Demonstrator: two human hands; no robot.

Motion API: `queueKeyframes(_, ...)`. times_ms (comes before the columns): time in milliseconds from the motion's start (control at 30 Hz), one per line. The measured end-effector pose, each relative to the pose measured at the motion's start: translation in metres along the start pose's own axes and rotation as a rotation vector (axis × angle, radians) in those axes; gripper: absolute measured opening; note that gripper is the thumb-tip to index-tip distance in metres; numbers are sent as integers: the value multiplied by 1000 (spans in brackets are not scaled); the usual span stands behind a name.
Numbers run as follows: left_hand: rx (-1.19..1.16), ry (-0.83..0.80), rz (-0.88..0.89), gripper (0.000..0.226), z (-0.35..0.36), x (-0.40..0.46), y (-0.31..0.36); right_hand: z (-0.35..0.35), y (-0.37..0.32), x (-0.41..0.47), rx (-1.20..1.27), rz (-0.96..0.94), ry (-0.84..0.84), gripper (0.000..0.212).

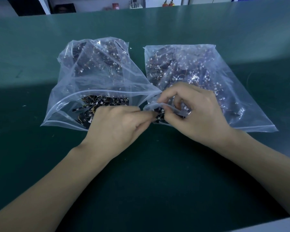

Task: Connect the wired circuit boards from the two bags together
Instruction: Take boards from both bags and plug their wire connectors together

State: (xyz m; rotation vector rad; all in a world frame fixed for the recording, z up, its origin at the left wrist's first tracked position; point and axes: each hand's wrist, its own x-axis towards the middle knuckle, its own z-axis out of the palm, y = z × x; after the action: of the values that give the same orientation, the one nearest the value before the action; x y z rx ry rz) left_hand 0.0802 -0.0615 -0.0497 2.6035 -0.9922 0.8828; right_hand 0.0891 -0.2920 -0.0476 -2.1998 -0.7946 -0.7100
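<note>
**Circuit boards pinched between two bags**

Circuit boards (158, 116) held at the mouth of the right bag (208, 84), beside the left bag (94, 77) on the green table (40, 47). Left hand (117, 126) and right hand (196, 111) both pinching them, grip tight.

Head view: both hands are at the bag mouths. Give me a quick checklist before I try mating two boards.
1. Left bag mouth open: ok.
2. Right bag mouth open enough to reach in: cannot tell, it looks bunched.
3. Left hand holds a board: cannot tell, fingertips hidden.
4. Right hand pinches a small dark board: ok.
5. Connectors aligned: cannot tell, too small.
6. Bare green mat near the hands: ok.
</note>
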Motion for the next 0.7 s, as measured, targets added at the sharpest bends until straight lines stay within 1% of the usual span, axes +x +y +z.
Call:
queueKeyframes(67, 16, -37, 26, 8, 2, 1, 4, 1, -2, 0, 12, -12, 1, 22)
queueKeyframes(167, 37, -49, 41, 3, 4, 3, 11, 1, -5, 1, 40, -37, -11, 22)
queueKeyframes(267, 71, -77, 31, 12, 4, 6, 16, 1, -8, 1, 47, -36, -25, 23)
queueKeyframes(333, 69, -63, 31, 14, 5, 4, 15, 2, -9, 0, 46, -21, -35, 23)
queueKeyframes(433, -17, 14, 14, 20, 5, 3, 12, 2, -8, 0, 44, 11, -49, 22)
queueKeyframes(500, -81, 71, -46, 20, 5, 3, 8, 2, -7, 0, 37, 26, -56, 21)
queueKeyframes(567, -164, 107, -135, 38, 2, 3, 4, 2, -7, 0, 31, 42, -69, 20)
queueKeyframes(600, -169, 122, -160, 46, -1, 2, 1, 2, -7, 0, 32, 52, -75, 20)
queueKeyframes(633, -138, 134, -175, 49, -3, 0, -3, 2, -7, 0, 37, 63, -80, 20)
queueKeyframes(700, -19, 107, -232, 50, -8, -4, -12, 1, -6, 0, 43, 82, -84, 21)
